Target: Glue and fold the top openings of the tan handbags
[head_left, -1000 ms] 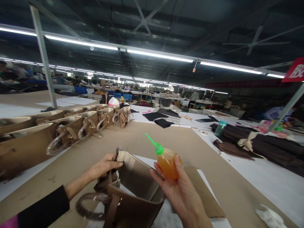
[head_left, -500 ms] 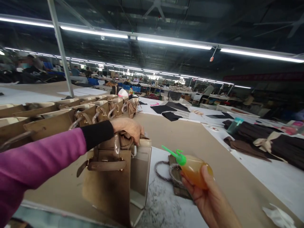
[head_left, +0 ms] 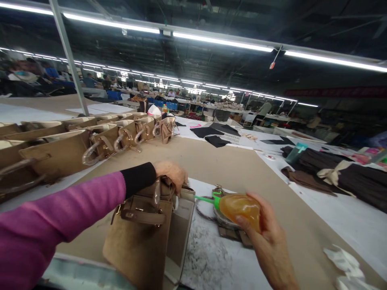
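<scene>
A tan handbag (head_left: 145, 241) stands near the table's front edge, its side open toward the right. My left hand (head_left: 173, 174) reaches over it with bent fingers closed on its top edge. Squeezed in my right hand (head_left: 269, 225) is a bottle of amber liquid (head_left: 240, 207) with a green nozzle. The nozzle points left, its tip at or very near the bag's upper right edge; whether they touch is unclear. Beneath and behind the bottle lies a brown piece with looped handles (head_left: 226, 230), partly hidden by it.
Rows of tan bags (head_left: 63, 149) stand at the left. Black pieces (head_left: 216, 141) lie farther back. Dark fabric (head_left: 338, 173) and a teal bottle (head_left: 296, 153) are at the right, crumpled white material (head_left: 344, 262) at the lower right. People work in the distance.
My right hand has turned the bottle and brought its nozzle left to the bag's edge. The bag and my left hand appear slightly farther right, and the view has tilted down.
</scene>
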`<move>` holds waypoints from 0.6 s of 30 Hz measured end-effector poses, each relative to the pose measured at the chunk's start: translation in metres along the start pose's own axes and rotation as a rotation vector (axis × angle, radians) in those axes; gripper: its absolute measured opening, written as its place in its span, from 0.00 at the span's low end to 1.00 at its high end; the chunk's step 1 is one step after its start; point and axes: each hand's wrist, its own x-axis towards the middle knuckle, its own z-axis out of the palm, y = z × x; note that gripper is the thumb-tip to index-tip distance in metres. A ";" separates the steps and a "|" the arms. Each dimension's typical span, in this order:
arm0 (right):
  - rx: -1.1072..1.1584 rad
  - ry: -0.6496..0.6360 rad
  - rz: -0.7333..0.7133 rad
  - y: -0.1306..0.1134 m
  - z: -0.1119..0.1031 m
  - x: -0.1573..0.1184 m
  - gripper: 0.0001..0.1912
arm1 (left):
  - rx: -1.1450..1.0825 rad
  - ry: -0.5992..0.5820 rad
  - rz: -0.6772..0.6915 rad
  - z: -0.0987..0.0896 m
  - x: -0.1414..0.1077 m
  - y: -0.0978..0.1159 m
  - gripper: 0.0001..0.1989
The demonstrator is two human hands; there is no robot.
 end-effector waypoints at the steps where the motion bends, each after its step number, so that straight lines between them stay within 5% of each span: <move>1: -0.008 0.001 -0.019 -0.001 0.001 0.001 0.30 | -0.003 -0.036 -0.009 -0.001 0.001 0.001 0.15; 12: -0.077 0.000 -0.204 0.004 0.003 0.006 0.22 | 0.030 -0.108 -0.027 0.001 0.011 -0.001 0.17; 18: -0.114 -0.063 -0.261 0.011 0.003 0.005 0.19 | -0.039 -0.045 0.031 0.002 0.013 -0.004 0.14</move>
